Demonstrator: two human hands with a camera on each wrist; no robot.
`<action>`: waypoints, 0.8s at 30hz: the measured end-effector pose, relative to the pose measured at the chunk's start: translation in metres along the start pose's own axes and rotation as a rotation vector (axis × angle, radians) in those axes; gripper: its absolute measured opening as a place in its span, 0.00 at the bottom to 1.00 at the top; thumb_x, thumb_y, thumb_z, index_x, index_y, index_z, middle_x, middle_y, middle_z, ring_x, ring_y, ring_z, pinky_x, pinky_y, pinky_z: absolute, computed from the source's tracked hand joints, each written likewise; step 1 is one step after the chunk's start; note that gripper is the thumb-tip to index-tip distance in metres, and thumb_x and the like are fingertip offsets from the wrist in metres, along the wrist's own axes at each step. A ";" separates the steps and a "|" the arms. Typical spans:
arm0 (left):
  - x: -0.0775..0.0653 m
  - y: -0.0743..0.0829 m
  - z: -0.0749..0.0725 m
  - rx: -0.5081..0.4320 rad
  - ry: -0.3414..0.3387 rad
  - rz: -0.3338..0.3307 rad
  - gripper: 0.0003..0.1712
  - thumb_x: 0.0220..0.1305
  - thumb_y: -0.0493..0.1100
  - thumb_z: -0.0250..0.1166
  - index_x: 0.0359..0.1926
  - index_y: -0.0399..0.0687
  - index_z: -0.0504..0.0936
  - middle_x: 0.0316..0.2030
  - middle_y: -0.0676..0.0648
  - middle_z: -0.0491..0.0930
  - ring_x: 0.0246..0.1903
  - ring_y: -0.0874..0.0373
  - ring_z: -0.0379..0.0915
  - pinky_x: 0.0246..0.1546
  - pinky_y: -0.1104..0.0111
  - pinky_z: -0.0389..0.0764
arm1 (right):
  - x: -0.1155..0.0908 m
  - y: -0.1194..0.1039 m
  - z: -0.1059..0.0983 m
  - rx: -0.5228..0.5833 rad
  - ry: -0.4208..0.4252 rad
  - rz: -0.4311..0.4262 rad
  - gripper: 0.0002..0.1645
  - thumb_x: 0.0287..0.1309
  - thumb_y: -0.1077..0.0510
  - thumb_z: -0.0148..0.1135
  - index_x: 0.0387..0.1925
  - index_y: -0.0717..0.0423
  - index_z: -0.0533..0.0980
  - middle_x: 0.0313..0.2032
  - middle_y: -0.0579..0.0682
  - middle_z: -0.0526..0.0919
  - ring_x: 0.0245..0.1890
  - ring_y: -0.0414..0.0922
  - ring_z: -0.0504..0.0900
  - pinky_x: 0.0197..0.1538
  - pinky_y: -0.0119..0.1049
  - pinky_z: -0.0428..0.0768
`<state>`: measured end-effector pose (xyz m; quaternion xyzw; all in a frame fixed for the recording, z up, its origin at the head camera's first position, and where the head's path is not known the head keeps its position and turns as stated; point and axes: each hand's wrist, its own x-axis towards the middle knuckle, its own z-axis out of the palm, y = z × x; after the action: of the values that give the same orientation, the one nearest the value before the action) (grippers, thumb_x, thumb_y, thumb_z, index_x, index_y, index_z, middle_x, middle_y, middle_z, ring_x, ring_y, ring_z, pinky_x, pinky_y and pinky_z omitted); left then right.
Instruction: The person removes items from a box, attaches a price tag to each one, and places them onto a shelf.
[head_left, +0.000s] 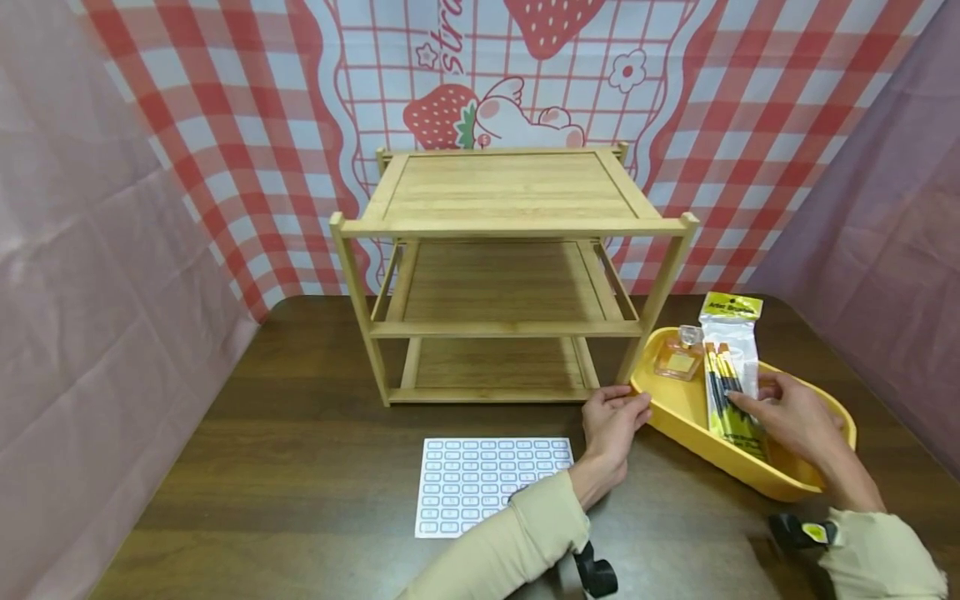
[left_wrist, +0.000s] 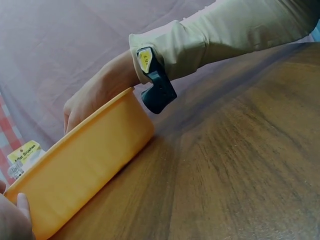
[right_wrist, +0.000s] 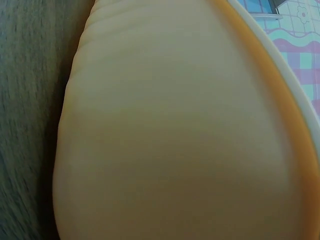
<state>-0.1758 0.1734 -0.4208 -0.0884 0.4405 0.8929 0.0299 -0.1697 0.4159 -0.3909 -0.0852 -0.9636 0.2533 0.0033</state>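
A yellow plastic bin [head_left: 697, 442] stands on the table right of the shelf, its near wall filling most of the right wrist view. At its left end my left hand [head_left: 609, 423] holds the rim, with a fingertip [left_wrist: 22, 204] against the outer wall in the left wrist view. Reaching over the near right side, my right hand [head_left: 802, 421] grips a packet of artist brushes [head_left: 742, 429] inside the bin, thumb on its front. The packet leans upright, its yellow header above the far rim. Beside it in the bin is a perfume bottle [head_left: 677, 364] with a clear cap.
A three-tier wooden shelf [head_left: 510, 227] stands at the back middle of the table [head_left: 300, 467]. In front of it lies a sheet of small printed labels [head_left: 468, 479], partly under the left forearm. Checked and pink cloths [head_left: 862, 208] hang around the table.
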 end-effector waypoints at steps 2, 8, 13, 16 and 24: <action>0.000 0.000 0.000 0.013 0.007 0.001 0.12 0.56 0.22 0.70 0.38 0.35 0.79 0.28 0.43 0.79 0.23 0.60 0.77 0.32 0.70 0.87 | -0.001 -0.001 0.001 0.007 0.009 0.011 0.48 0.71 0.36 0.60 0.59 0.81 0.65 0.48 0.76 0.78 0.44 0.67 0.78 0.44 0.66 0.64; 0.000 0.001 0.002 0.055 0.030 0.009 0.12 0.55 0.23 0.72 0.37 0.36 0.79 0.27 0.44 0.79 0.22 0.60 0.77 0.30 0.68 0.87 | -0.004 -0.003 0.005 0.009 0.084 0.002 0.47 0.70 0.38 0.62 0.60 0.81 0.63 0.48 0.75 0.77 0.45 0.68 0.76 0.43 0.68 0.60; 0.000 0.000 0.004 0.080 0.043 0.017 0.12 0.56 0.24 0.73 0.37 0.37 0.79 0.26 0.45 0.79 0.21 0.60 0.77 0.30 0.66 0.88 | -0.006 -0.004 0.009 0.041 0.152 -0.046 0.45 0.71 0.44 0.63 0.65 0.82 0.61 0.49 0.75 0.78 0.46 0.66 0.78 0.42 0.54 0.65; 0.000 0.000 0.004 0.092 0.049 0.019 0.12 0.56 0.24 0.73 0.37 0.36 0.79 0.26 0.44 0.80 0.21 0.60 0.77 0.30 0.65 0.88 | -0.006 -0.005 0.010 0.066 0.160 -0.050 0.45 0.72 0.45 0.62 0.66 0.81 0.61 0.50 0.75 0.78 0.47 0.65 0.78 0.41 0.46 0.66; 0.000 0.001 0.005 0.096 0.051 0.016 0.12 0.54 0.23 0.72 0.37 0.35 0.80 0.26 0.45 0.79 0.21 0.61 0.78 0.32 0.66 0.88 | -0.007 -0.007 0.010 0.149 0.145 -0.025 0.45 0.72 0.45 0.62 0.68 0.79 0.59 0.50 0.75 0.75 0.44 0.59 0.77 0.32 0.28 0.72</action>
<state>-0.1764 0.1773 -0.4170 -0.1063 0.4841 0.8684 0.0158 -0.1641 0.4042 -0.3958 -0.0907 -0.9403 0.3174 0.0828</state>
